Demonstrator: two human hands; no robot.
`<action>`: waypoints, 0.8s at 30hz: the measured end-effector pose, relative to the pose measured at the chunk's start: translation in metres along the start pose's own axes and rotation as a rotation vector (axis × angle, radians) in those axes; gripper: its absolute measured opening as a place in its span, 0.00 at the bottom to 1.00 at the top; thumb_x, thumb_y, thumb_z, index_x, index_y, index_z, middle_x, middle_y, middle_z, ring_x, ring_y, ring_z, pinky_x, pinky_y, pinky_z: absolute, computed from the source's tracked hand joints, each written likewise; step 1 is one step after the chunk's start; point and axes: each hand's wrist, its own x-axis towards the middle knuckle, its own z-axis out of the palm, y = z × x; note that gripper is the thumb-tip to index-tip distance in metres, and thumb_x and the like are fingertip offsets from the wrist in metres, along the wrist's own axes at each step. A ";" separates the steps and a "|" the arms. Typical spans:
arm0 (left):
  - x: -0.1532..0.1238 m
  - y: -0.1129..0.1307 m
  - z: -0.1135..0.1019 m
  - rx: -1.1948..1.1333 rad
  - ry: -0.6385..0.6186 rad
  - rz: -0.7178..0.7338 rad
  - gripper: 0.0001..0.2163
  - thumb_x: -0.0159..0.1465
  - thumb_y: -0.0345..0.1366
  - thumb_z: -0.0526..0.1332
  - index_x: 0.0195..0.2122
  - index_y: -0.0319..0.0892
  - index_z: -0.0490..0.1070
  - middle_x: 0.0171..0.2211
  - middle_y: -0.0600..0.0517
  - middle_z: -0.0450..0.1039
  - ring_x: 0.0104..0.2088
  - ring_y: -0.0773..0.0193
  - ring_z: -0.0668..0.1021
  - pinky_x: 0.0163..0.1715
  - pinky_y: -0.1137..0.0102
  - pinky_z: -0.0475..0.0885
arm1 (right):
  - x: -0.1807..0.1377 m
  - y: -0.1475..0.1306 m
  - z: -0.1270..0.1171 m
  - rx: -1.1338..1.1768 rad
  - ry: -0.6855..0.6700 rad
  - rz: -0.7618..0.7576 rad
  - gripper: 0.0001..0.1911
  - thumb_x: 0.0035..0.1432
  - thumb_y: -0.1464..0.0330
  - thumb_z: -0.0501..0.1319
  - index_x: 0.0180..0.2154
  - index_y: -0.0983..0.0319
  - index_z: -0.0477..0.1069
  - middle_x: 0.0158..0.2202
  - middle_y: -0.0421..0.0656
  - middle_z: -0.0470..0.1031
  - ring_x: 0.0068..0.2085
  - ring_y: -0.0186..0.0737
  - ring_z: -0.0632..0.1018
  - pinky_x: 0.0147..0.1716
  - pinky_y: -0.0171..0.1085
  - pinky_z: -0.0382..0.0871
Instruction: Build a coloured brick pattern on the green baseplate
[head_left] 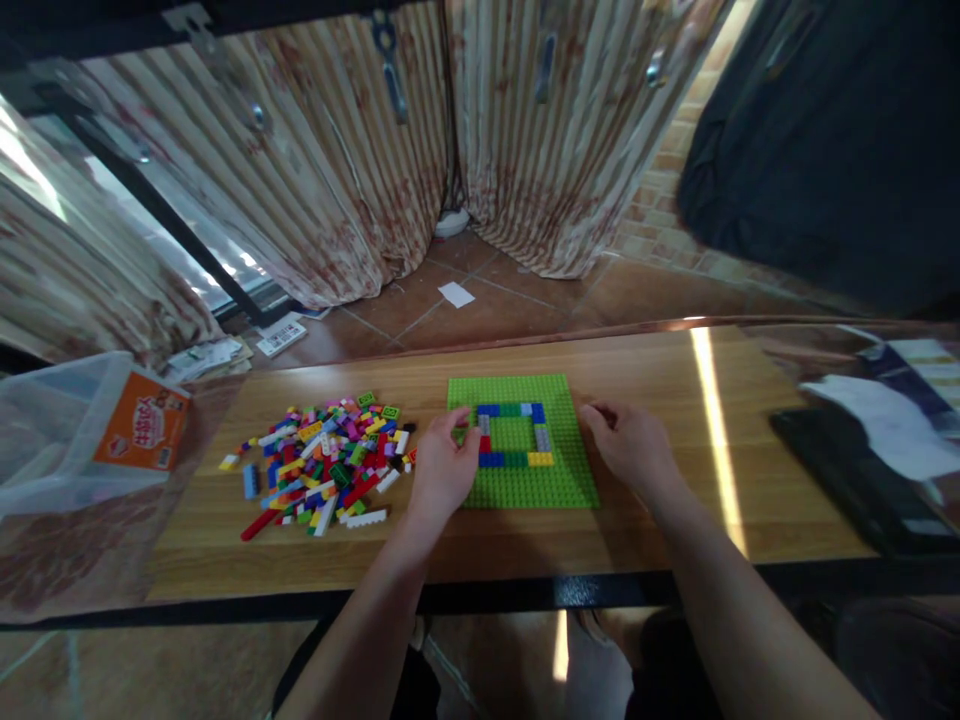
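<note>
Reaching forward over the near edge of the desk point(675, 520), the person is stretching both bare forearms towards a green baseplate point(525, 487). The left hand point(442, 467) is lying palm down with its wrist bent slightly inward, and its fingers point(461, 432) are curling close together at the left side of a low square frame of bricks point(514, 435) that is sitting on the plate. Whether those fingers are pinching a brick or only touching the frame, I cannot tell from here. The right hand point(632, 447) is resting on its outer edge, knuckles up, with its fingers point(596, 415) bunching loosely against the plate's right border; they are hiding whatever may be inside them. The frame, in blue, grey, green, yellow and red, is lying between the two sets of fingers, touching the left ones and apart from the right ones. A pile of loose bricks point(322, 462) is spreading out just beyond the left fingers, on their outer side. Further out that way, a clear plastic tub point(60, 440) is standing at the desk's end.
</note>
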 end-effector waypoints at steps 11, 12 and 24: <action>-0.014 0.010 0.003 0.130 -0.136 0.056 0.13 0.65 0.32 0.59 0.49 0.37 0.74 0.37 0.46 0.79 0.34 0.62 0.79 0.37 0.68 0.73 | 0.003 -0.017 0.007 -0.007 -0.085 -0.046 0.14 0.62 0.69 0.55 0.42 0.62 0.78 0.37 0.47 0.82 0.38 0.44 0.80 0.37 0.37 0.66; -0.015 0.010 0.001 0.136 -0.164 0.052 0.13 0.65 0.33 0.59 0.49 0.38 0.74 0.36 0.47 0.80 0.33 0.62 0.79 0.36 0.68 0.73 | 0.002 -0.017 0.007 -0.003 -0.098 -0.051 0.13 0.62 0.69 0.55 0.42 0.62 0.78 0.37 0.47 0.82 0.38 0.44 0.80 0.37 0.37 0.66; -0.025 0.022 0.009 0.126 -0.134 0.266 0.10 0.66 0.30 0.57 0.42 0.40 0.78 0.38 0.48 0.79 0.38 0.62 0.79 0.41 0.70 0.71 | -0.007 -0.015 0.014 0.308 -0.313 0.015 0.08 0.57 0.71 0.60 0.38 0.62 0.77 0.26 0.41 0.80 0.28 0.37 0.80 0.30 0.33 0.69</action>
